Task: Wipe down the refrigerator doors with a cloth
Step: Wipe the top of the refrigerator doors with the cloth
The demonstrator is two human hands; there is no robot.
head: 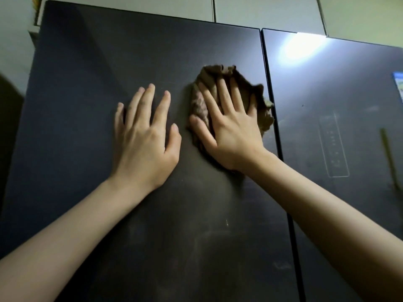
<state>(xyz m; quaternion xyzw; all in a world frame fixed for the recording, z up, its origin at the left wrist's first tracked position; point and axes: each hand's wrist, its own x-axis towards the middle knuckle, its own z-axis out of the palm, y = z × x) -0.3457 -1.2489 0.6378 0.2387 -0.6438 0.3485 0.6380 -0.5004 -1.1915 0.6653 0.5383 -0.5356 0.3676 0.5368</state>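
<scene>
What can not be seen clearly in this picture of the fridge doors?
Head view:
- Door surface under the cloth: hidden by it and the right hand.
- Control panel markings on the right door: too small to read.
- Blue sticker: cut off by the right edge.
- Left door bottom: cut off by the frame.

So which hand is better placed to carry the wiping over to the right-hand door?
Right. The right hand is pressed flat on the brown cloth, beside the seam to the right door. The left hand lies bare on the left door.
</scene>
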